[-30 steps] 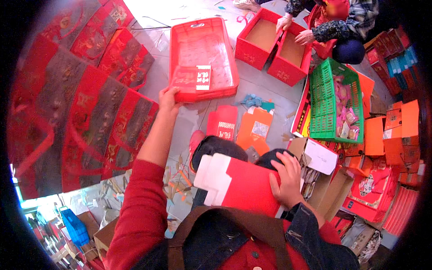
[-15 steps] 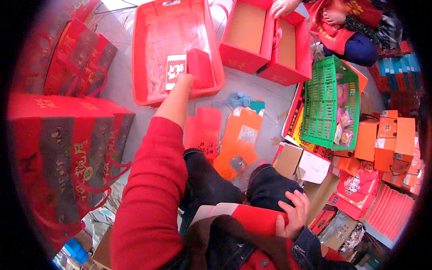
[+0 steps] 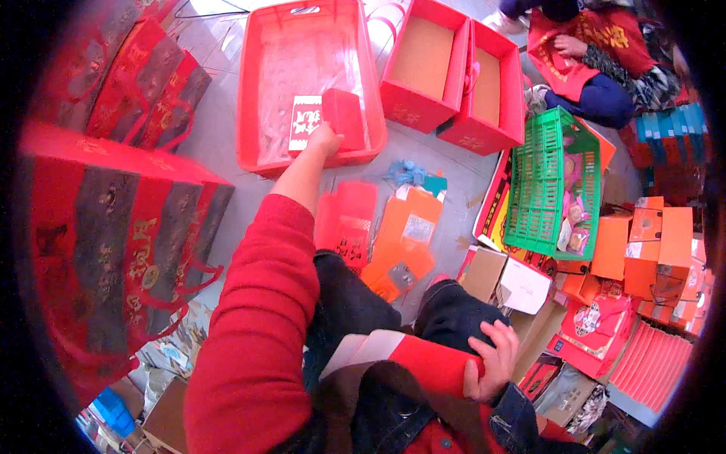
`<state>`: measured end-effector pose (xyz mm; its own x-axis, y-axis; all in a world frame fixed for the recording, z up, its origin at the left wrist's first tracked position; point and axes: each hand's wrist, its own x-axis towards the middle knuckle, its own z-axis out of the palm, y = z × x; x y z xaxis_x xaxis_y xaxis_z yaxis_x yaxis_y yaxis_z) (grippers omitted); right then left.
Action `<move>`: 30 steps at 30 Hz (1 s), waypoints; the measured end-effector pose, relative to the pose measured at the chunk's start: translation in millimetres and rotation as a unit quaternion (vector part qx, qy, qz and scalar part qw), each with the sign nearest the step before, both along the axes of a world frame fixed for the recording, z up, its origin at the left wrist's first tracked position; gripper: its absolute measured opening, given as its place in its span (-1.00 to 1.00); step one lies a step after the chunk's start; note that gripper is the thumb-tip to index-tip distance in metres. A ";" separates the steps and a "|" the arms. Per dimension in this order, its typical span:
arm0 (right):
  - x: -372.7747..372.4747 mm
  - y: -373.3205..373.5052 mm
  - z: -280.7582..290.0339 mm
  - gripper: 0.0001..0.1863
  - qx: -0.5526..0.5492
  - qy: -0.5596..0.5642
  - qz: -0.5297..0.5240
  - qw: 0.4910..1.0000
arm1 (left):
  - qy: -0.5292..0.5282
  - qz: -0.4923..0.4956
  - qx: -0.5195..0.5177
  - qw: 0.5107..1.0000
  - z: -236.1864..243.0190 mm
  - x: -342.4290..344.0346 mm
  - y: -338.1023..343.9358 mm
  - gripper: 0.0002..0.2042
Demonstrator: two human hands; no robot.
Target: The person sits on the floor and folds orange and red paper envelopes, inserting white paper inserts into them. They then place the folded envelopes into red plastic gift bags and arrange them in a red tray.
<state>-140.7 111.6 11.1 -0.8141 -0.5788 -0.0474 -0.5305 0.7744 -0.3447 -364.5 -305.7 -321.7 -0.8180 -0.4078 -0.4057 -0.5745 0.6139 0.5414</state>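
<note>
My left arm reaches forward into a shallow red plastic tray [image 3: 245, 125]. My left hand [image 3: 327, 139] is at the near edge of a red carton [image 3: 344, 113] in it, beside a white-and-red carton [image 3: 301, 113]; its fingertips are mostly hidden, so a grip on either carton cannot be made out. On my lap lies a flat red-and-white carton [image 3: 431, 362]. The fingers of my right hand [image 3: 493, 360] are closed over its right end. Flattened red [image 3: 348, 219] and orange cartons [image 3: 404, 234] lie on the floor between the tray and my knees.
Large red-and-grey gift bags [image 3: 113, 242] stand at left. Two open red boxes [image 3: 427, 57] sit beyond the tray. A green basket [image 3: 537, 181] holds small wrapped items. Orange boxes [image 3: 643, 250] are stacked at right. Another person [image 3: 582, 60] crouches at far right.
The view has shifted slightly left, while my left hand stays at the cartons in the tray. The other person's hand has left the rim of the open red boxes.
</note>
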 end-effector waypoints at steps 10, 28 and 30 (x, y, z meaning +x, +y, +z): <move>-13.1 -2.5 -12.8 -0.67 0.052 -0.016 0.017 0.998 | 0.011 0.045 0.060 0.997 -26.1 -23.9 -31.8 -0.61; -2.5 -17.6 0.0 -0.63 0.017 -0.016 0.004 1.000 | 0.306 -0.247 -0.085 0.916 44.2 117.4 84.8 -0.58; 3.6 -16.5 1.3 -0.62 0.019 -0.015 0.004 1.000 | 0.353 -0.284 -0.063 0.889 35.4 133.0 100.9 -0.62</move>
<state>-137.1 95.1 12.4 -0.8075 -0.5822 -0.0942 -0.5261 0.7833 -0.3313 -231.5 -204.8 -286.3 -0.9390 0.1466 0.3110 0.3037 0.7777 0.5505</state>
